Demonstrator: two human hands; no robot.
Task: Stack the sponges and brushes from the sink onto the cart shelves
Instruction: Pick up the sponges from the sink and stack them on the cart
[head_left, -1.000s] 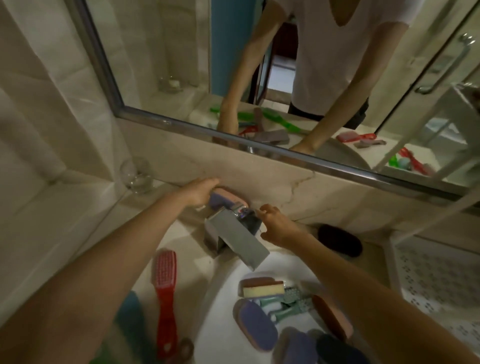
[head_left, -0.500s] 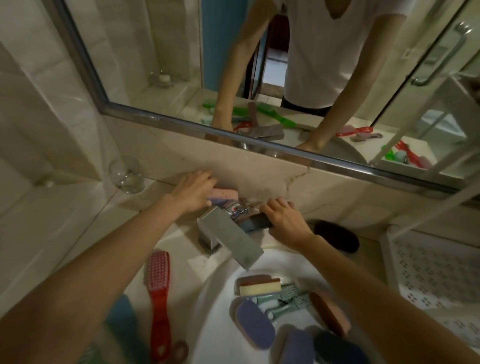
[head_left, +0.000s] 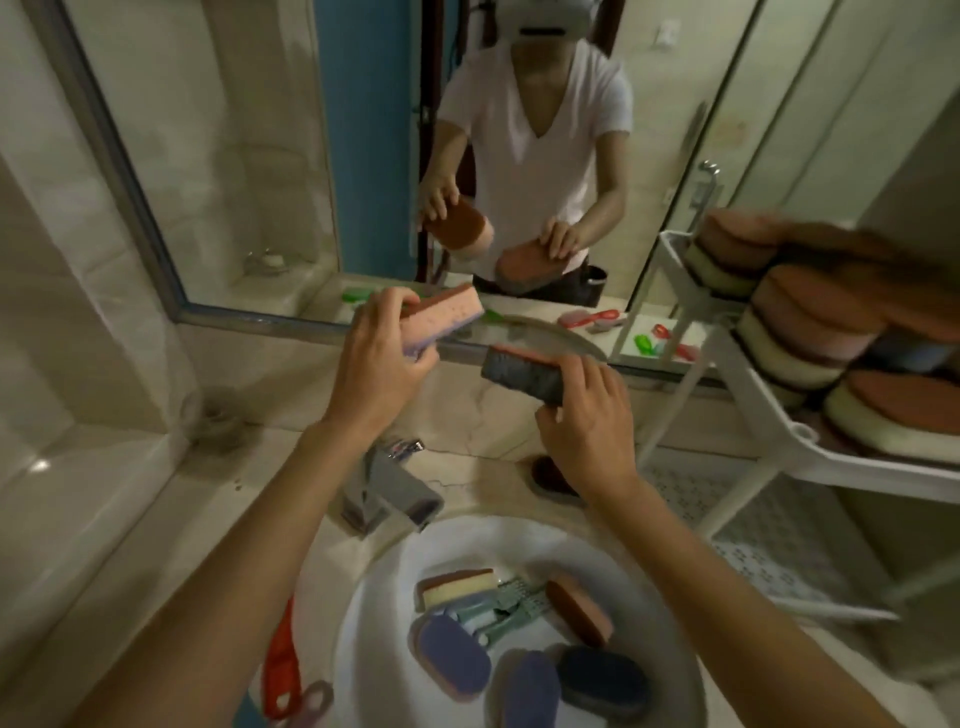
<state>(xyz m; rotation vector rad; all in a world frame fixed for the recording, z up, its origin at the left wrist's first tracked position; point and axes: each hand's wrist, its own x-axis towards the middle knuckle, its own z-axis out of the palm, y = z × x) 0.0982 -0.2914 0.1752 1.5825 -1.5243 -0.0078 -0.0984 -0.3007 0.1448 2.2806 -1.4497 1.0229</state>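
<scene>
My left hand holds a pink-and-purple sponge raised in front of the mirror. My right hand grips a dark grey sponge with a reddish top, level with the cart's upper shelf. Below, the white sink contains several sponges, among them a yellow one, a purple one and a dark blue one, plus a green brush. The white cart at the right carries stacked sponges on its top shelf.
A grey faucet stands behind the sink. A dark sponge lies on the counter beside it. A red brush rests on the counter at the left. A glass sits in the corner. The cart's perforated lower shelf is bare.
Both hands have lifted from behind the faucet, each carrying a sponge upward toward the mirror. The view has tilted up and the cart's loaded top shelf has come into sight.
</scene>
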